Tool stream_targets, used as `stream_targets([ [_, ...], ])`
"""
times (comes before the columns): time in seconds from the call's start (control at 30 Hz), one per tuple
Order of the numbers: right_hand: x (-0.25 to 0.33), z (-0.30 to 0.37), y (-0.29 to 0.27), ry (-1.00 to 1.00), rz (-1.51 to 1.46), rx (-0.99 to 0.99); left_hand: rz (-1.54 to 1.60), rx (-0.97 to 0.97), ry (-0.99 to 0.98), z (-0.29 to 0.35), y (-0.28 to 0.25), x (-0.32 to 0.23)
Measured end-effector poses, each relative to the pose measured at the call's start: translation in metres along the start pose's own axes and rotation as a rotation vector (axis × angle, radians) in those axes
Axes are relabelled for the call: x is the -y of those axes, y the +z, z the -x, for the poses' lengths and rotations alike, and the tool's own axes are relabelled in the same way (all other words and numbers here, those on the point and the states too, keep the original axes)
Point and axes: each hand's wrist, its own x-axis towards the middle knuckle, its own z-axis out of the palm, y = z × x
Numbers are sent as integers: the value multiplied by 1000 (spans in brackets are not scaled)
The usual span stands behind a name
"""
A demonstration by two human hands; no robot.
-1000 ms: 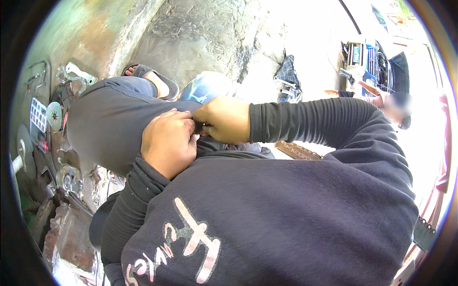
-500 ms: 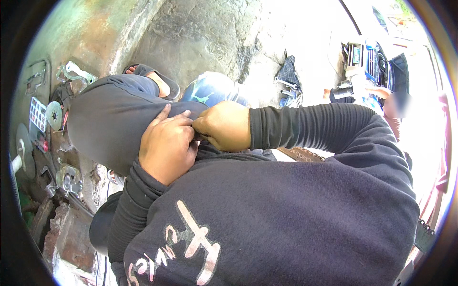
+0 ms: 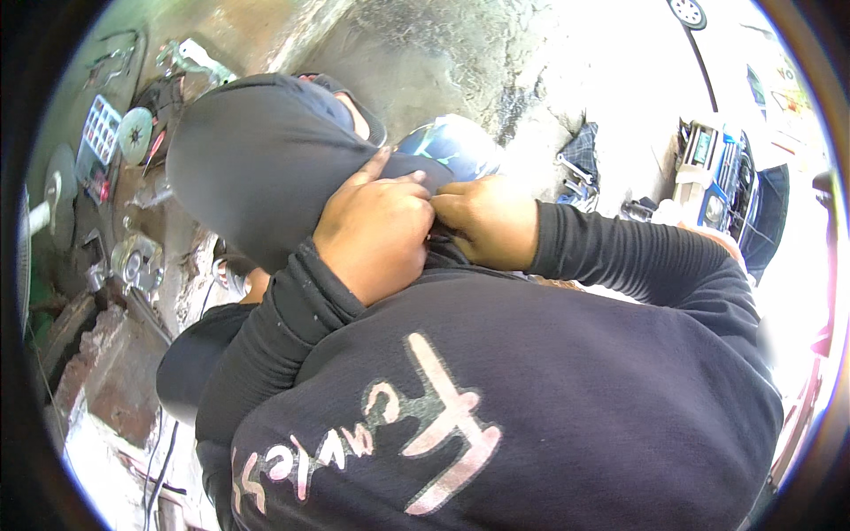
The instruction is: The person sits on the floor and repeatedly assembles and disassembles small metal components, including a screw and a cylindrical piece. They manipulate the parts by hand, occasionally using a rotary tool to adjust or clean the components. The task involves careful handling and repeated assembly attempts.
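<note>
My left hand [image 3: 376, 234] rests over my lap against the dark trousers [image 3: 243, 168]. One of its fingers stretches along the cloth while the others curl towards my right hand [image 3: 490, 221]. That right hand is closed in a pinch, its fingertips meeting those of the left. Whatever lies between them is hidden by the fingers, close to the hem of my black printed top [image 3: 567, 372]. Past the hands shows a blue-and-white patterned cloth [image 3: 450, 146] over my other knee.
On the left are a compartment box [image 3: 102, 130], a round disc [image 3: 135, 134], a metal part [image 3: 137, 263] and a larger disc [image 3: 60, 195]. Wrenches [image 3: 575, 177] lie on dark cloth at the right. A vehicle front [image 3: 722, 190] stands farther right. Concrete floor [image 3: 398, 66] stretches ahead.
The view has shifted, so my hands and lap appear farther right. Both hands stay together in the same grip at my lap.
</note>
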Motion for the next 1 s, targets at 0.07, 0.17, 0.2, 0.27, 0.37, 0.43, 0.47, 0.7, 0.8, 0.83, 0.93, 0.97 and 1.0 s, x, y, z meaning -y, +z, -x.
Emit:
stream_targets([
  [0.07,3,-1,-2,-8,-6,1,3,-19,-15,6,-5,1],
  [0.17,6,-2,-3,-19,15,1,-40,-106,4,17,-14,5],
  [0.2,6,-2,-4,-35,21,5,-19,-134,8,18,-14,5],
  [0.27,8,-3,-4,-55,28,20,21,-181,17,20,-14,7],
  [0.37,11,-1,-4,-43,62,39,29,-170,23,21,-14,9],
  [0.43,13,-1,-2,-43,70,37,25,-179,30,22,-12,9],
  [0.47,14,-1,-2,-36,78,42,21,-183,33,22,-12,9],
  [0.7,18,2,3,-34,139,26,13,-172,25,22,-11,7],
  [0.8,18,2,5,-49,171,21,27,-166,13,22,-11,6],
  [0.83,18,2,6,-53,181,24,28,-163,14,22,-12,6],
  [0.93,19,3,7,-58,204,21,15,-166,9,22,-12,6],
  [0.97,19,3,8,-57,210,19,12,-168,9,22,-11,5],
  [1.0,19,4,9,-56,215,21,13,-164,3,22,-11,5],
])
